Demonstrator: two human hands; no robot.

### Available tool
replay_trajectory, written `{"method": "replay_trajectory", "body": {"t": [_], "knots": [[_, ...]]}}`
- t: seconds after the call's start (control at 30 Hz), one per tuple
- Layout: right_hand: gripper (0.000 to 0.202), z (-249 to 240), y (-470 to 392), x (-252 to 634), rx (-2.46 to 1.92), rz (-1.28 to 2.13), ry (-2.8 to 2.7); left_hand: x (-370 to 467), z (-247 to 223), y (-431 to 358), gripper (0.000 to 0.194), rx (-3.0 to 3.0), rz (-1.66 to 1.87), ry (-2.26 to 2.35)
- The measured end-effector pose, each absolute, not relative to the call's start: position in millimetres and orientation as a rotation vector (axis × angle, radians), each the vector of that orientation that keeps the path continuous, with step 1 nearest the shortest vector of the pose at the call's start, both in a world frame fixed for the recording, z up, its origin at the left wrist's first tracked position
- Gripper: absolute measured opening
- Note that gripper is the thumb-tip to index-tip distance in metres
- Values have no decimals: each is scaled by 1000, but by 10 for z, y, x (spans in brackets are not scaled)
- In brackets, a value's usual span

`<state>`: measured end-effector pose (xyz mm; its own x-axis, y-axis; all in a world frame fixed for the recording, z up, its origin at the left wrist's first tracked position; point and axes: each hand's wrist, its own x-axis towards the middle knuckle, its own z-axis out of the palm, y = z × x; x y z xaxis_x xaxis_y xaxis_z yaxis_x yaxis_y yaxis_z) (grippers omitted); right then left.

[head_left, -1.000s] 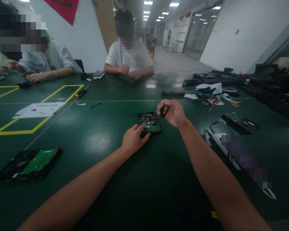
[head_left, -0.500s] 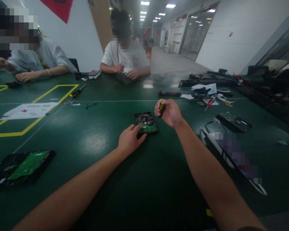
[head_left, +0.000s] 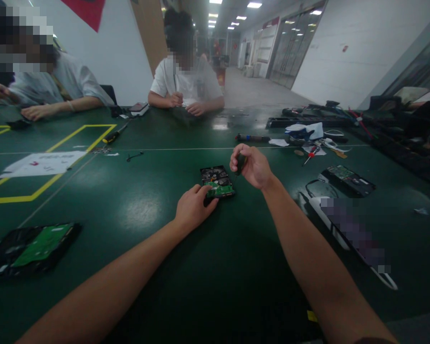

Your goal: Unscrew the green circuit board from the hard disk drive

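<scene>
Screwdriver [head_left: 240, 163] mostly hidden within right hand [head_left: 252, 167]; tip unclear.

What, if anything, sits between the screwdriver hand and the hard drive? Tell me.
Nothing visible. The right hand holds the screwdriver just above the right edge of the hard drive, with only bare table around. The left hand rests on the drive's near corner.
</scene>
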<state>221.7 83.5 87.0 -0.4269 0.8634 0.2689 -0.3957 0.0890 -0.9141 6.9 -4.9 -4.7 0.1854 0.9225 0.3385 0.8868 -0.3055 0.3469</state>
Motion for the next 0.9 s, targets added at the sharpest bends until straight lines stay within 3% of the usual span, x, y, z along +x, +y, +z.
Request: {"method": "replay_trajectory", "body": {"t": [0.47, 0.9], "knots": [[28, 873, 834, 2220, -497, 1665, -1315, 91, -21, -63, 44, 2358, 726, 1836], [26, 865, 822, 2208, -509, 1550, -1351, 94, -8, -62, 44, 2338, 695, 1846]]}}
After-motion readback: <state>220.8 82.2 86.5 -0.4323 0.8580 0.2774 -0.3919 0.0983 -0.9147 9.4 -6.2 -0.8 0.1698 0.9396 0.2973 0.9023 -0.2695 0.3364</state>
